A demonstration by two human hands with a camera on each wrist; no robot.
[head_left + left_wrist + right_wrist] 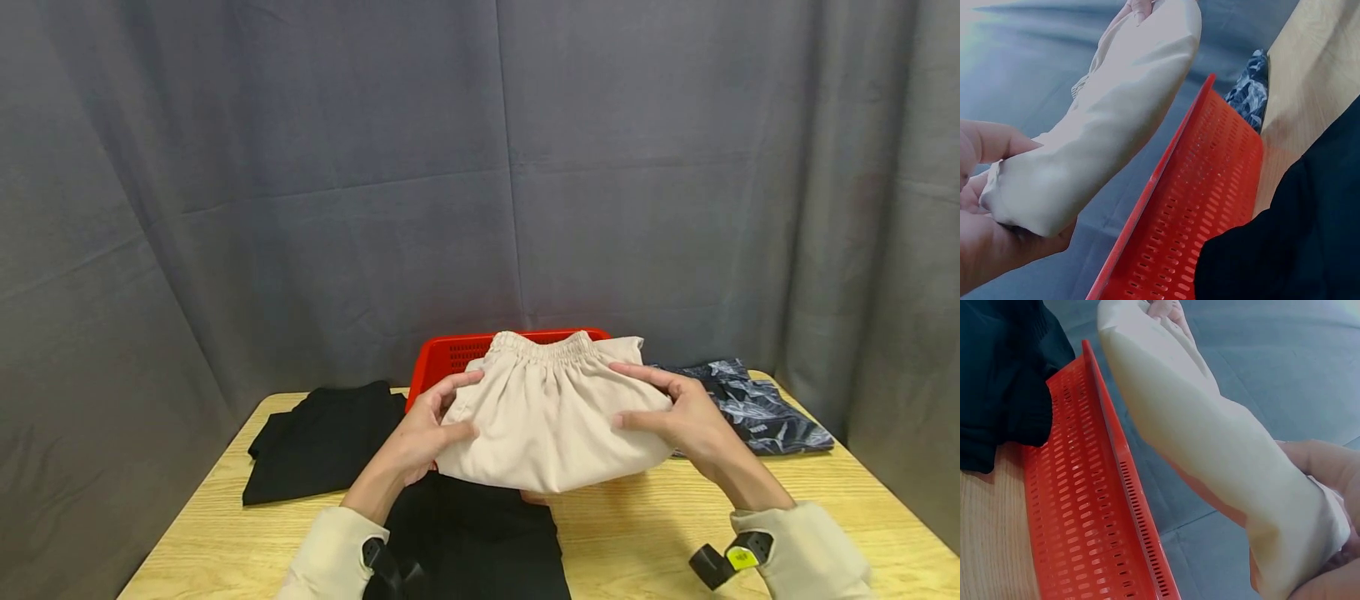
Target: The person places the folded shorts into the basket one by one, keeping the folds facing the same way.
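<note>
Folded beige shorts (551,412) with an elastic waistband hang in the air above the table, in front of a red perforated basket (450,354). My left hand (431,421) grips their left edge, thumb on top. My right hand (678,412) grips the right edge the same way. In the left wrist view the beige shorts (1094,137) run from my left hand (988,206) over the red basket (1197,206). In the right wrist view the shorts (1210,444) run from my right hand (1322,506) past the basket (1079,487).
A black garment (322,442) lies at the table's left. Another black garment (472,533) lies under the shorts near me. A folded dark leaf-print garment (757,408) lies at the right. Grey curtains (480,167) close off the back and sides. The wooden table (637,542) shows bare wood at the front right.
</note>
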